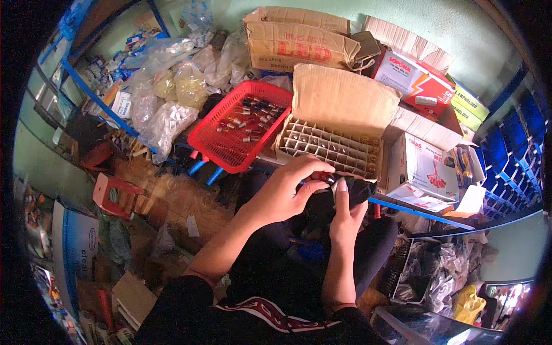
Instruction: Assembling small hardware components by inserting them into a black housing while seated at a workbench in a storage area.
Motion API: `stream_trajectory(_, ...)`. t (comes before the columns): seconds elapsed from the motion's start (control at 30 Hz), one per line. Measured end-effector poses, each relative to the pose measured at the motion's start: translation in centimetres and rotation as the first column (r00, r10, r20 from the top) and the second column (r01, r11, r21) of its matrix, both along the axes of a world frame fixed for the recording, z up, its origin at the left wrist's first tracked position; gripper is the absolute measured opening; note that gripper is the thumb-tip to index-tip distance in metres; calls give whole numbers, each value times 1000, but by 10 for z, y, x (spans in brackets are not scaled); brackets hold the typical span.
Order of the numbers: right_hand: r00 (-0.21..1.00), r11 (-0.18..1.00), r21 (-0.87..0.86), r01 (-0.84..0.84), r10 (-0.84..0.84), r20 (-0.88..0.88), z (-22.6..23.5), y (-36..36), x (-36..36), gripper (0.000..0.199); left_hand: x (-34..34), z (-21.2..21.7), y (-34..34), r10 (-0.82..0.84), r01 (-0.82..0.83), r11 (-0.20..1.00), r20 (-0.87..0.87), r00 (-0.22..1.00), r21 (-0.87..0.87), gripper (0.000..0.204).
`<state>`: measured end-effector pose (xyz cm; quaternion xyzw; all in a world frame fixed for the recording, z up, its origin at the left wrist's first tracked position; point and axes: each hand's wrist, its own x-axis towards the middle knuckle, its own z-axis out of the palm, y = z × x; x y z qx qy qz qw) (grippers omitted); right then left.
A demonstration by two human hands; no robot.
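Note:
My left hand (287,187) is closed in a pinch on a small dark, shiny piece (330,179), mostly hidden by the fingers. Against it, my right hand (347,213) presses its thumb, with a black cloth (361,188) bunched in the fingers. Just beyond both hands stands an open cardboard box (345,92) with its lid flap raised. Its divider grid (328,138) has small bulbs in several cells, some brassy along the right side. Left of the box, a red plastic basket (201,141) holds many loose small bulbs (247,121) with metal bases.
A lamp carton (302,46) and a red-and-white box (411,80) stand behind. At the right is a white box (422,172) near the blue bench edge (414,214). Clear plastic bags (167,123) pile up at the left. A red stool (118,195) stands on the cluttered floor.

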<state>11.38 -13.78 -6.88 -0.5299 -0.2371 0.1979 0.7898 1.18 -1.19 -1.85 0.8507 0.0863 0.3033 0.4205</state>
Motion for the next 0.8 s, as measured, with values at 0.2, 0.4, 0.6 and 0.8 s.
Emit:
stream_trajectory(0.2,996,1000,16,3,-1,-85,-1,-2,-1,14,2,3,-7,-1,13,991,89,996,-132,33)
stream_trajectory(0.4,988,997,48,-57,63,-142,2,-3,-5,13,1,-8,6,-50,50,999,100,994,2,37)
stream_trajectory(0.6,939,992,87,-94,117,-324,-4,0,-1,26,0,-11,-4,-149,271,850,287,946,-451,39)
stream_trajectory(0.8,936,993,115,20,22,-352,-5,0,7,26,-7,0,-1,-51,62,985,73,996,-163,54)
